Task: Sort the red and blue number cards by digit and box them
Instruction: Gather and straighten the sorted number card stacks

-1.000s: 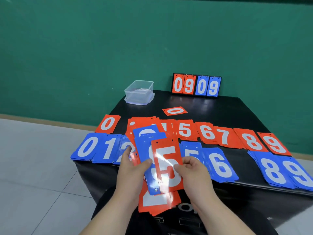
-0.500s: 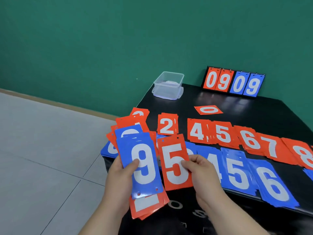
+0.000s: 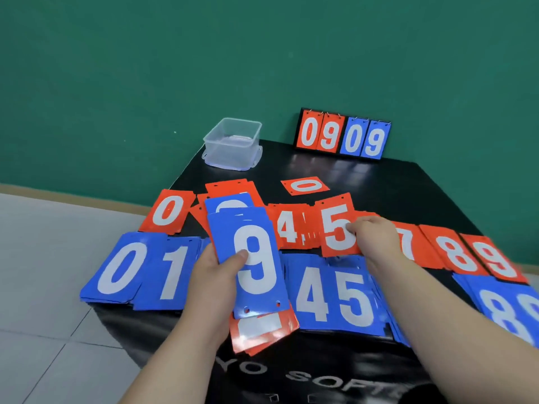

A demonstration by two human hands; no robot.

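On the black table (image 3: 408, 196), mid-sort: red 5 card (image 3: 335, 228) held at the red row.
Pinched by its right edge in the right hand (image 3: 372, 237), over the pile just beside the red 4 pile (image 3: 287, 231); touching down or not, cannot tell. Gripped in the left hand (image 3: 214, 275), a fanned stack (image 3: 262, 328), blue 9 card (image 3: 256, 258) on top, thumb on the digit. At the far corner, well apart, the clear box (image 3: 233, 147). Likely risks: loose fan slipping from the grip past the table edge; 5 landing askew across the 4s; right forearm dragging the blue piles (image 3: 335, 298) beneath it.
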